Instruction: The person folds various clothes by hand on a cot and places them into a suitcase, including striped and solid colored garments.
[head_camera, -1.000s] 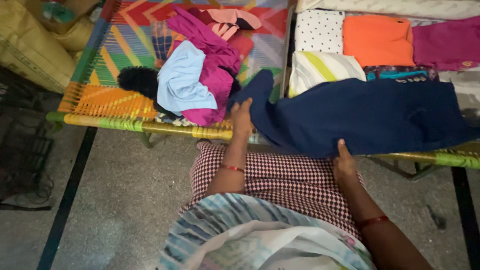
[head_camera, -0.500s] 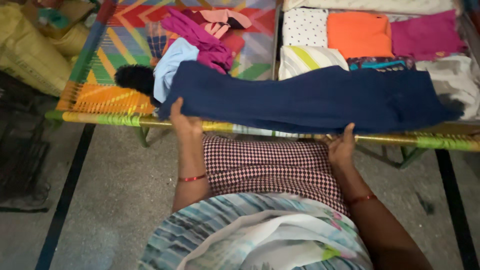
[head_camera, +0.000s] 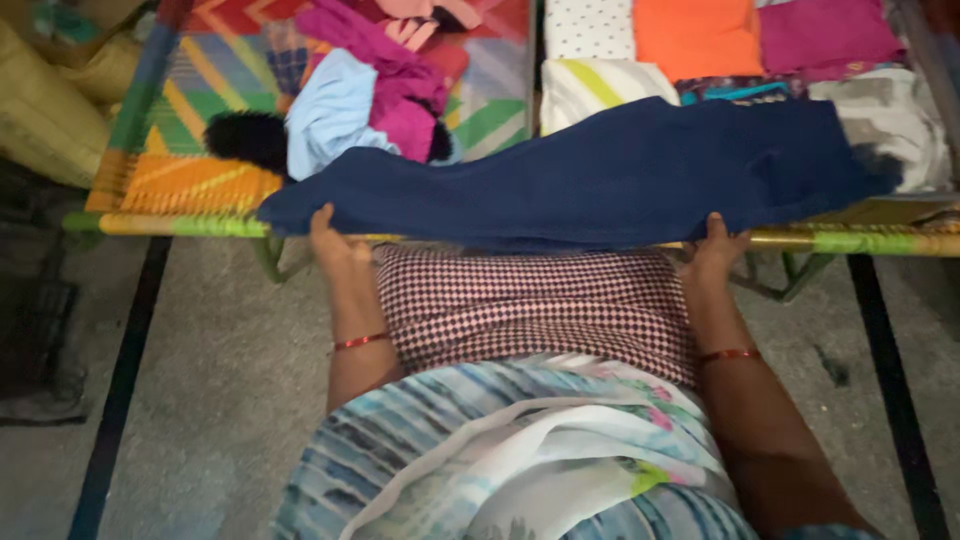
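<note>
A: At the near rail of the woven cot (head_camera: 180, 222), your left hand (head_camera: 335, 245) and right hand (head_camera: 716, 250) pinch the long navy cloth garment (head_camera: 600, 170), fingers closed on its near edge.

B: Long axis runs left-right, the narrower end seemingly left.

A: Risk: the overhanging edge slides floorward, or drags the loose heap of pink and pale-blue clothes (head_camera: 370, 95).

A dark blue garment (head_camera: 600, 170) is held stretched along the near rail of a colourful woven cot (head_camera: 180, 190) by the left hand (head_camera: 335, 245) and right hand (head_camera: 715, 250), with a pile of clothes (head_camera: 360, 90) behind it.
</note>
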